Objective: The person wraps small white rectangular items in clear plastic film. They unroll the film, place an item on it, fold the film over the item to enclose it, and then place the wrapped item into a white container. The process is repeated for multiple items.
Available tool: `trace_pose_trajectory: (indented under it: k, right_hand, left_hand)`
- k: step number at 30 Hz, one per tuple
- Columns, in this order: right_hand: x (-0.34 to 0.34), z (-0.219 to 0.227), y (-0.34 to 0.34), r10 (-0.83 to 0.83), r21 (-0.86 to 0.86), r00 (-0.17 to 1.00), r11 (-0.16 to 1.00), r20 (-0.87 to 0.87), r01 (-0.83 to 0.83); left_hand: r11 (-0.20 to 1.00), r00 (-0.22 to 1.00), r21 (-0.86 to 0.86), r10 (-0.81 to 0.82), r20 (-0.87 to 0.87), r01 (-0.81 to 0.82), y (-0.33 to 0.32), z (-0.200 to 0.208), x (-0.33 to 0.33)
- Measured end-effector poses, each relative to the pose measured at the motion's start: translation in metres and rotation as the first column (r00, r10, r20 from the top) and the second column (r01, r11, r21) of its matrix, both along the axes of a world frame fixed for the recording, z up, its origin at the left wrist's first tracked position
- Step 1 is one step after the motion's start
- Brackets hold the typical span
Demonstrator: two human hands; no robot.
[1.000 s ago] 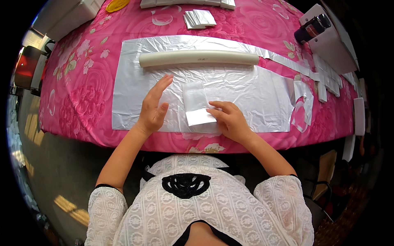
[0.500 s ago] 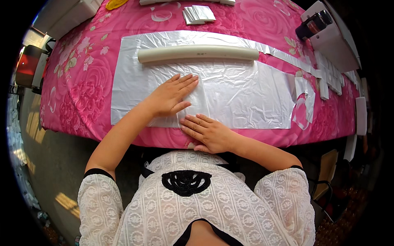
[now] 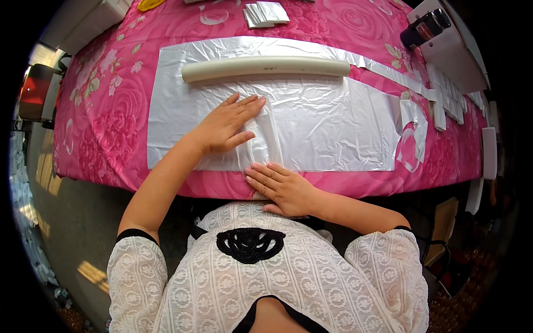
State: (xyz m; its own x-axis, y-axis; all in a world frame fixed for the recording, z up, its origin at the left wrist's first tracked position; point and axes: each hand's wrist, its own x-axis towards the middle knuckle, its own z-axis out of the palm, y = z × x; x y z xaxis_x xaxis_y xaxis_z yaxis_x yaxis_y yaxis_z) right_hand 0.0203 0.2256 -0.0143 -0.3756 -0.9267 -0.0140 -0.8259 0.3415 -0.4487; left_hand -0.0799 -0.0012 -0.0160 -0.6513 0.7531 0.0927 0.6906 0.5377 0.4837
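Crinkled clear plastic sheet (image 3: 311, 125) lies flat on tbl, near edge.

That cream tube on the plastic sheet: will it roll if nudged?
Probably. The cream tube looks round and lies on smooth, glossy plastic sheet, so a sideways nudge should roll it. It looks straight and unbent, so likely stiff. Nothing visibly blocks it.

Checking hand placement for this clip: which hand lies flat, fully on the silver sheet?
The left hand, spread flat on the silver sheet below the cream tube. The right hand sits at the table's near edge.

A pink floral cloth covers the tabletop (image 3: 100, 122). On it lie a clear plastic sheet (image 3: 327, 127), a cream tube (image 3: 266, 67) and a stack of folded sheets (image 3: 266, 13).
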Motion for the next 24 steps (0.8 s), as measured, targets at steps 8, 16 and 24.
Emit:
trace_pose_trajectory:
  k: [8, 16, 24]
  right_hand:
    - [-0.002, 0.008, 0.003, -0.086, -0.123, 0.995, 0.988, 0.045, 0.091]
    - [-0.066, 0.018, -0.004, -0.693, -0.228, 0.694, 0.656, 0.196, 0.720]
    - [-0.081, 0.016, -0.016, -0.734, -0.006, 0.566, 0.609, 0.375, 0.793]
  left_hand:
    - [0.979, 0.993, 0.204, 0.046, -0.113, -0.022, 0.000, 0.010, 0.006]
    - [0.907, 0.941, 0.297, 0.332, -0.061, -0.300, 0.007, 0.012, 0.080]
    - [0.766, 0.826, 0.328, 0.555, 0.094, -0.552, 0.024, -0.001, 0.123]
